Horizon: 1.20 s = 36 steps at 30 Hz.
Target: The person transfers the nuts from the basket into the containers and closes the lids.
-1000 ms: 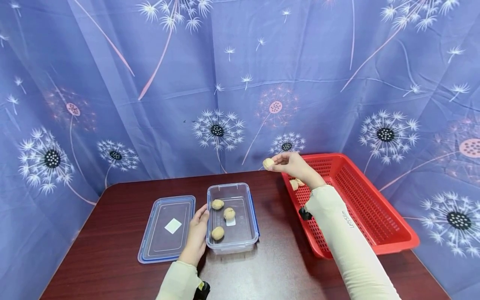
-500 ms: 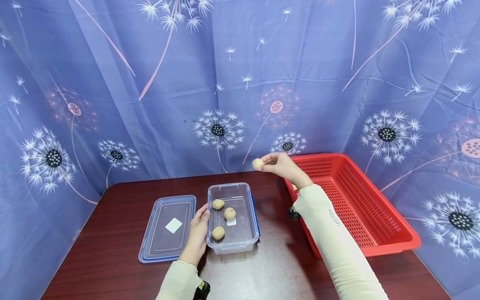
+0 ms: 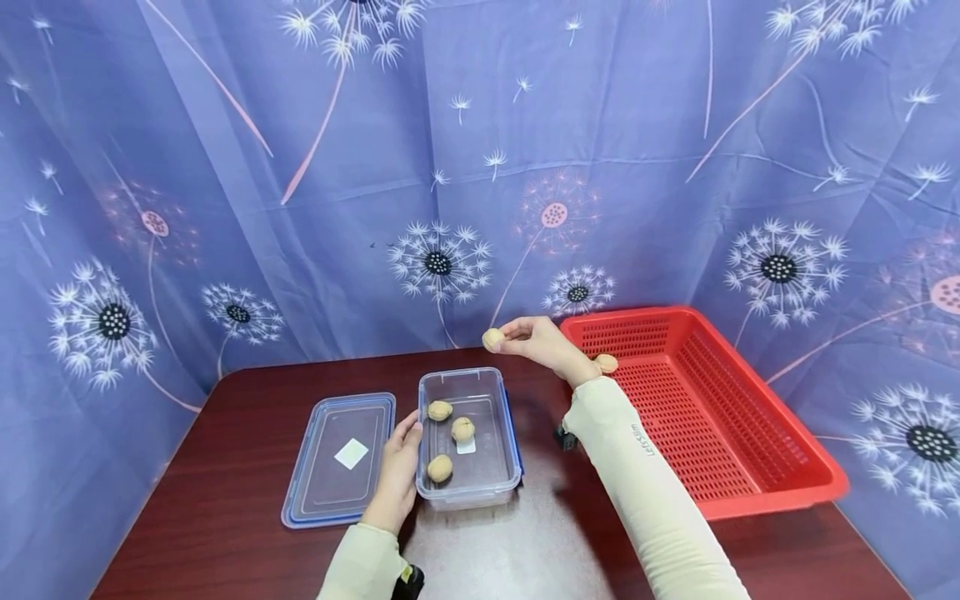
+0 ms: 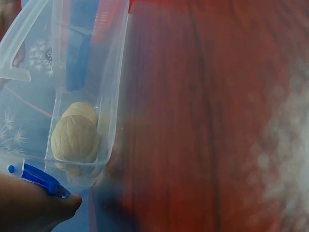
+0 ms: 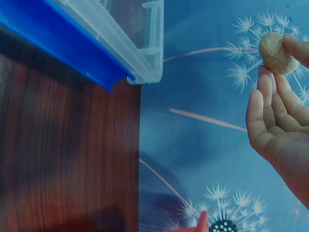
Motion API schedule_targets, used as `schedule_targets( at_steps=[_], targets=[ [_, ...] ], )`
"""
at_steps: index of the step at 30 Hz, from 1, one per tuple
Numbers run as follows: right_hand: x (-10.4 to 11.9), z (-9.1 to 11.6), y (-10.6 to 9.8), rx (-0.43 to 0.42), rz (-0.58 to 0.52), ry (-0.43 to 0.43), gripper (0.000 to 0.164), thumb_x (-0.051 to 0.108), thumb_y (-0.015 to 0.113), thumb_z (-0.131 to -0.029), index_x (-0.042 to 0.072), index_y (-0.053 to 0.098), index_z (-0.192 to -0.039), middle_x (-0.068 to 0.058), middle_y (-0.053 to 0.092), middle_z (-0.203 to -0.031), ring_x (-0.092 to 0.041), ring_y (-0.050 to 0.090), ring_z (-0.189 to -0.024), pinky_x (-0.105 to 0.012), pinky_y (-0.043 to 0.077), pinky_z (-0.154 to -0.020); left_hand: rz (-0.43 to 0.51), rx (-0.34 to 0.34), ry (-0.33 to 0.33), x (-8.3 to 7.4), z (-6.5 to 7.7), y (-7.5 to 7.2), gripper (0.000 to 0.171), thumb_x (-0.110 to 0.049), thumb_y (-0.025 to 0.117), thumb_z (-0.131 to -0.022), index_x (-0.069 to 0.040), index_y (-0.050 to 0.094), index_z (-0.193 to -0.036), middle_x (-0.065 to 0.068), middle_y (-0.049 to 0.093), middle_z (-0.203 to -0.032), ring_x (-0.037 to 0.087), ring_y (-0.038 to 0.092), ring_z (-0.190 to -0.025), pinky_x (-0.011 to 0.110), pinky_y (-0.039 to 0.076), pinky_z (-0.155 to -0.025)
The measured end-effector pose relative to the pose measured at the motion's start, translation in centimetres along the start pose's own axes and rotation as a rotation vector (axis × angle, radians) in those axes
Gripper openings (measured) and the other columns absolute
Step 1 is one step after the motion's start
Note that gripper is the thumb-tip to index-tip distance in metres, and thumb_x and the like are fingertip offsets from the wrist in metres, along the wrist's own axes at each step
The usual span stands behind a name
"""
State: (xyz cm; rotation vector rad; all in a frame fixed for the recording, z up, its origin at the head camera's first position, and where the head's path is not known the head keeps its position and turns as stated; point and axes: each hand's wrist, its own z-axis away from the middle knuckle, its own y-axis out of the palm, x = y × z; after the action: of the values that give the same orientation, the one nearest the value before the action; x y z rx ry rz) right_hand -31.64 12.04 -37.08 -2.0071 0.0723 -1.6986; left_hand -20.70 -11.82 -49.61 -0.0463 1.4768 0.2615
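A walnut (image 3: 492, 339) is pinched between the thumb and fingertips of my right hand (image 3: 536, 343), raised above the table behind the clear plastic container. The right wrist view shows the seam of this walnut (image 5: 278, 52) close up. My left hand (image 3: 397, 467) rests against the left side of the clear container (image 3: 487, 479), near a blue latch (image 4: 41, 180); no finger shows inside the box. Within it lie three walnuts: one at the back left (image 3: 439, 411), one near the middle (image 3: 462, 430), one at the front left (image 3: 439, 468).
Left of the container, its blue-edged lid (image 3: 330, 492) lies flat on the dark red table (image 3: 217, 500). A red perforated basket (image 3: 750, 417) stands at the right, with a walnut (image 3: 606, 363) showing at its left side beside my right wrist. A blue dandelion-print curtain (image 3: 480, 125) hangs behind.
My right hand has moved left and slightly down with the walnut, away from the red basket. The left hand, the container and the walnuts in it stay in place.
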Motion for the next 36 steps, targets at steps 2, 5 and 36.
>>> schedule_targets(
  at_steps=[2,5,36],
  targets=[
    [0.0,-0.1,0.6,0.005,0.003,0.005,0.033,0.014,0.075,-0.083,-0.003,0.067,-0.11,-0.012,0.069,-0.097,-0.015,0.061,-0.088,-0.027,0.05,-0.081,-0.002,0.003,-0.001,0.1,0.1,0.0,0.043,-0.014,0.039,-0.104,0.004,0.037,-0.144,0.026,0.035,-0.147,0.037,0.032,-0.135,0.049,0.024,-0.114],
    [-0.1,-0.2,1.4,0.008,0.008,0.017,0.033,0.015,0.076,-0.082,-0.003,0.067,-0.109,-0.012,0.069,-0.097,-0.016,0.062,-0.089,-0.028,0.05,-0.082,0.002,0.002,0.0,0.1,0.1,0.1,0.043,-0.014,0.039,-0.104,0.004,0.037,-0.144,0.027,0.036,-0.147,0.037,0.034,-0.134,0.049,0.026,-0.113],
    [-3.9,-1.6,7.5,0.08,0.144,-0.019,0.02,0.005,0.075,-0.078,-0.004,0.068,-0.095,-0.006,0.068,-0.081,-0.009,0.06,-0.072,-0.02,0.05,-0.066,0.021,0.003,0.009,0.2,-0.1,-0.1,0.043,-0.016,0.04,-0.104,0.004,0.04,-0.143,0.027,0.041,-0.143,0.037,0.041,-0.128,0.047,0.033,-0.109]
  ],
)
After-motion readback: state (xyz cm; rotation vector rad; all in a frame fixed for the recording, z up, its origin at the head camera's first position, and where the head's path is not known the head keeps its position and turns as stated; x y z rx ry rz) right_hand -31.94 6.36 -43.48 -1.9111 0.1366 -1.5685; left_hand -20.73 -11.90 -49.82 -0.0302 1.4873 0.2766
